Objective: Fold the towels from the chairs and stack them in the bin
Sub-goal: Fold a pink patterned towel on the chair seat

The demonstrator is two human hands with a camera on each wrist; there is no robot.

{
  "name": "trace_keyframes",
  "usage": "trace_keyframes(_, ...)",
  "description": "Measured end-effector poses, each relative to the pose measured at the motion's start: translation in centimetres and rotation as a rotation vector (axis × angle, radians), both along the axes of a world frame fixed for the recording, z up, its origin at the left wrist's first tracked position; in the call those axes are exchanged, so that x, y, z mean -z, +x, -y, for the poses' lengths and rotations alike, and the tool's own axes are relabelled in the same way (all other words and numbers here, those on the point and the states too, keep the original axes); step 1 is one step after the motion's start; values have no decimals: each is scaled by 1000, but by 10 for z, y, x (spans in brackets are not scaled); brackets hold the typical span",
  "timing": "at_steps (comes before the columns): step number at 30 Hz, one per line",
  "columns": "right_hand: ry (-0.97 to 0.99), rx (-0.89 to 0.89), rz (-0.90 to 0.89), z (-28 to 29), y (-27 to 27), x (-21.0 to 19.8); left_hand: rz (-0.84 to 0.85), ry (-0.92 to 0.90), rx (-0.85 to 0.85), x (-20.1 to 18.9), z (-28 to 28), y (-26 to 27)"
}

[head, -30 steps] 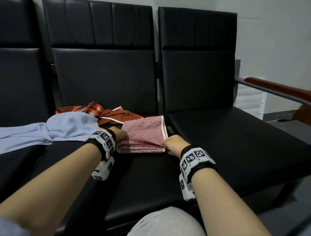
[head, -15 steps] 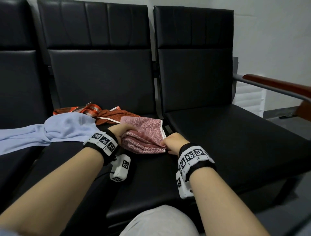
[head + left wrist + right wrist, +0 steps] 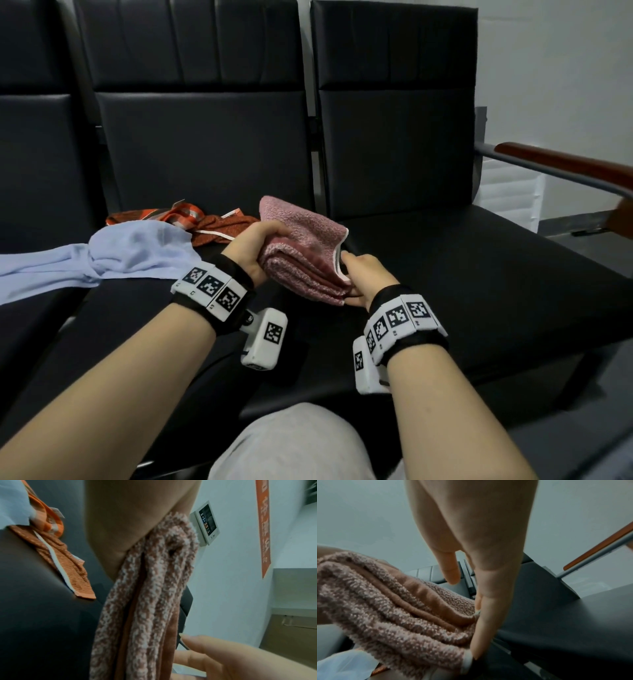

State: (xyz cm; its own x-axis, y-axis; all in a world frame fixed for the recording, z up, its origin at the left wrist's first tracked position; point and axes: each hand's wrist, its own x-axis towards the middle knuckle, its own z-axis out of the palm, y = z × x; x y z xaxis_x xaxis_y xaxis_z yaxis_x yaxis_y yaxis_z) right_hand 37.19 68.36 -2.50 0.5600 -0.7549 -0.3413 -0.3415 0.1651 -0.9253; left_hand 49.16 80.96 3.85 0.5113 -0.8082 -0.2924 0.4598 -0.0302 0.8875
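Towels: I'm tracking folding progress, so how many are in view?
3: a folded pink terry towel gripped by the left hand, right hand touching its end; a crumpled light-blue towel on the black seat left of it; a rust-orange patterned towel behind that. Others may be hidden.

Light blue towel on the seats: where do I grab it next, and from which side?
Probably the bunched hump at the right end of the light blue towel, pinched from above and the front. It stands off the seat, while the rest lies flat leftward; the orange towel lies behind it.
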Motion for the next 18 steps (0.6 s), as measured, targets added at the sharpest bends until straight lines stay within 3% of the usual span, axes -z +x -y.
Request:
trace_keyframes(10, 150, 77, 134, 6, -41, 0, -67, -144, 150, -21, 12, -42)
trace_keyframes(18, 227, 182, 327, 30, -105, 1, -101, -202, 301, -18, 38, -96)
